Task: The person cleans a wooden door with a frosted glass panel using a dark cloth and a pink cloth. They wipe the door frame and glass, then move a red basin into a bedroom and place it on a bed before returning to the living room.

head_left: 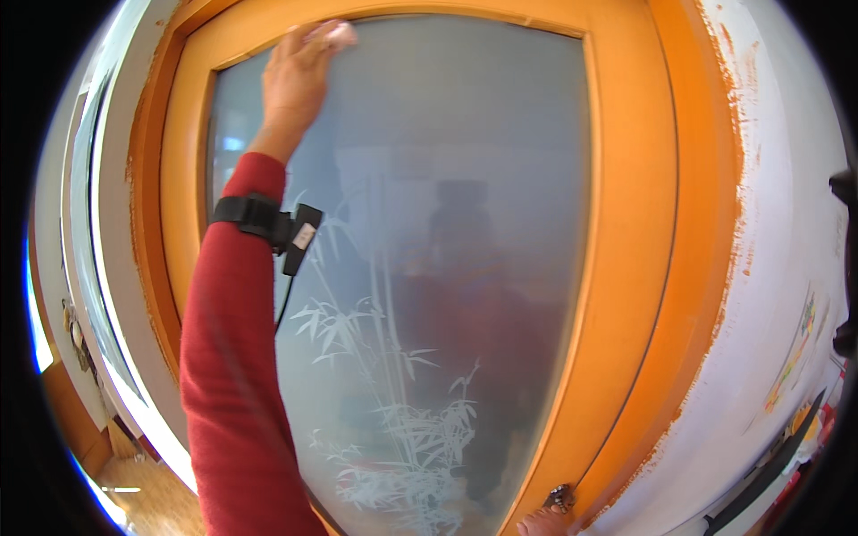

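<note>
My left hand is raised to the top left of a frosted glass panel set in an orange wooden door. Its fingers are closed on a small pinkish cloth, pressed where the glass meets the frame's upper edge. Down at the lower edge of the view, my right hand is partly in sight, closed at a dark metal door handle. Most of that hand is cut off. White bamboo etching covers the lower part of the glass.
The orange door frame surrounds the door, with a paint-smeared white wall to the right. A black strap with a small device sits on my left forearm. At the lower left, a broom stands over a brownish floor.
</note>
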`<act>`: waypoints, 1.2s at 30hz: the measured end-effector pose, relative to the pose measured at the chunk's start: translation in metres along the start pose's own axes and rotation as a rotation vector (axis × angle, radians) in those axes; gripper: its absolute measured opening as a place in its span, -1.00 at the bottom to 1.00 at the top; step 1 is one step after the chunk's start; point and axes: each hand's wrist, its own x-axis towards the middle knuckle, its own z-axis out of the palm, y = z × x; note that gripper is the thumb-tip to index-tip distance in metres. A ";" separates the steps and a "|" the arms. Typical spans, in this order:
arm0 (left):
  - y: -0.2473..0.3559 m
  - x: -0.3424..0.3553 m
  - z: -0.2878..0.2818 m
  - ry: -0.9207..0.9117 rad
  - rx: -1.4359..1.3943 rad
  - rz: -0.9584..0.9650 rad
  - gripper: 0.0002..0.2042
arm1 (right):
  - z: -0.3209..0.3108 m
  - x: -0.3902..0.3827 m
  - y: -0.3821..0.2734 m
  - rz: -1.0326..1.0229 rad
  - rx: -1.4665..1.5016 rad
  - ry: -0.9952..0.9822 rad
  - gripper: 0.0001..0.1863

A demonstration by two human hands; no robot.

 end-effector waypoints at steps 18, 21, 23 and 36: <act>0.004 -0.268 -0.173 -0.261 0.113 -0.348 -0.63 | 0.023 -0.005 0.005 -0.134 0.008 0.119 -0.67; 0.095 -0.389 -0.242 -0.302 0.158 -0.577 -0.59 | 0.008 -0.003 0.000 -0.149 0.021 0.108 -0.68; 0.160 -0.450 -0.279 -0.271 0.157 -0.635 -0.59 | 0.006 -0.002 -0.001 -0.156 -0.004 0.115 -0.67; 0.040 -0.135 -0.096 -0.003 0.080 -0.148 -0.75 | 0.011 -0.001 0.001 -0.160 -0.039 0.054 -0.64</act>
